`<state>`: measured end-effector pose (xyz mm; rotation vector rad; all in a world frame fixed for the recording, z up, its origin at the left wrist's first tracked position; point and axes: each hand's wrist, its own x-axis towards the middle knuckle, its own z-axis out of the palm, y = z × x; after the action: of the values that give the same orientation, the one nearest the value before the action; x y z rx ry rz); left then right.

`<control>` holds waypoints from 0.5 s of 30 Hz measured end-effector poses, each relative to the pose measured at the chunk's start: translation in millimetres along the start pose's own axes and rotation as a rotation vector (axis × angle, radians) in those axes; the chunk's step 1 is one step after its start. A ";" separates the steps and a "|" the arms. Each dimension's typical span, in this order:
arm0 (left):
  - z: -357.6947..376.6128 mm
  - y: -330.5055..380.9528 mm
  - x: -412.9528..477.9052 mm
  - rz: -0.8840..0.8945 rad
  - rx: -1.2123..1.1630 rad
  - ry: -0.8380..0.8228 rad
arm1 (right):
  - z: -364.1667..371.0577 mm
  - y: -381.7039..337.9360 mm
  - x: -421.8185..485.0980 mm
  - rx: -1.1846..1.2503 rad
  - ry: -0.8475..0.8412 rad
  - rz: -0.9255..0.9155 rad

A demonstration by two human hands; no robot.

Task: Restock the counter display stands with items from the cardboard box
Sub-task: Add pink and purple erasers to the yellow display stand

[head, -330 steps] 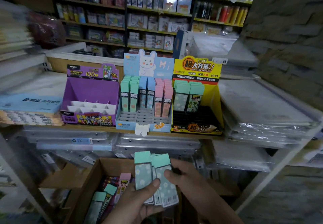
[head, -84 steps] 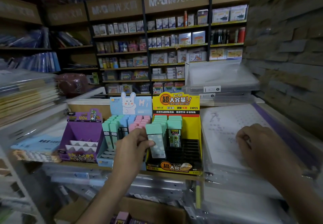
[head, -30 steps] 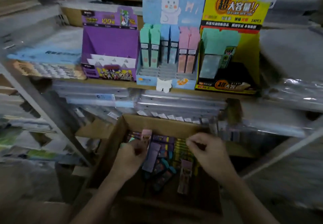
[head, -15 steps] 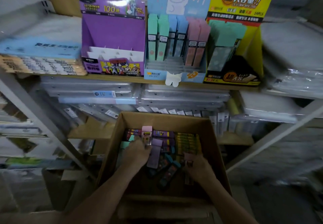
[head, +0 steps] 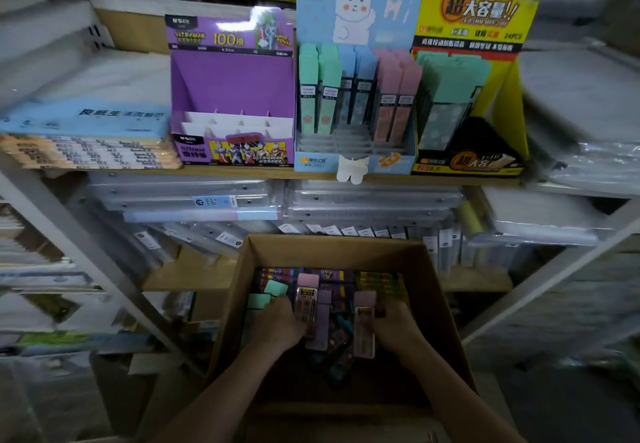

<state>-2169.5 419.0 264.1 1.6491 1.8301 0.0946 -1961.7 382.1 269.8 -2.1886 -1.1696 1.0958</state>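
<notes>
Cardboard box (head: 346, 252) | left hand (head: 278, 325) grips pink-capped case (head: 306, 299); right hand (head: 394, 326) grips second pink case (head: 364, 332)

1. A wooden shelf (head: 242, 173) on a white metal frame (head: 69, 235) carries three cardboard display stands side by side, touching.
2. The purple display stand (head: 232, 86) stands on the left, its white dividers bare.
3. The blue rabbit display stand (head: 353, 10) is in the middle, with upright green, blue and pink cases in its back rows.
4. The yellow display stand (head: 474, 17) is on the right, with green-capped cases at its back.
5. A stack of notebook packs (head: 86, 152) lies against the purple stand's left side.
6. Plastic-wrapped stacks (head: 581, 113) lie to the right of the yellow stand.
7. The lower shelf (head: 187, 274) carries clear plastic folders (head: 194, 197).
</notes>
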 end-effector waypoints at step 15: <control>4.9 -11.5 4.5 -0.021 -0.227 -0.049 | 53.0 -25.6 9.4 0.021 -0.120 -0.100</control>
<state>-2176.9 419.0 253.0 1.4613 1.7307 0.2411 -2013.7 404.3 251.1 -2.0495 -1.2975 1.2057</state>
